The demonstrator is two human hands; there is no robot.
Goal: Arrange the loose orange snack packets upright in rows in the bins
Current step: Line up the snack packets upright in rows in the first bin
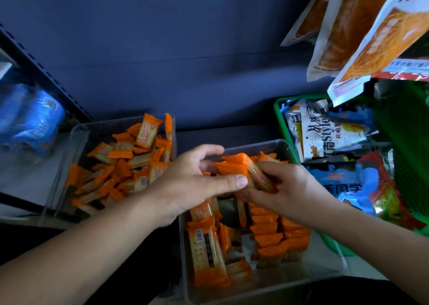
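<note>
A: Start nearest. How many bins?

B: Two clear ones. The near bin [255,292] is cut off by nothing, but the arms cover its left edge. In its near left corner lie flat packets [206,253], about three, their faces up.

A: And along its right side?

B: Upright packets [274,235] in two rows, edge to edge. I count roughly six in each; the right wrist hides the far ends.

A: The hands?

B: Two, both over the far half of that bin. The left hand [192,184] has its thumb laid straight across a bundle of orange packets [241,167], with the fingers curled over the bundle's far side. The right hand [285,188] wraps its curled fingers round the same bundle from the right. How many packets are in it I cannot tell; at least three.

A: Farther out?

B: The far bin [76,142], to the left, holds a loose heap [125,165], too jumbled to count. To the right is one green basket [277,109] of mixed snack bags, partly cut off by the frame's edge.

A: Beyond that?

B: Three hanging bags [348,26] at the top right, cropped, and blurred blue packs [32,121] at the far left.
</note>
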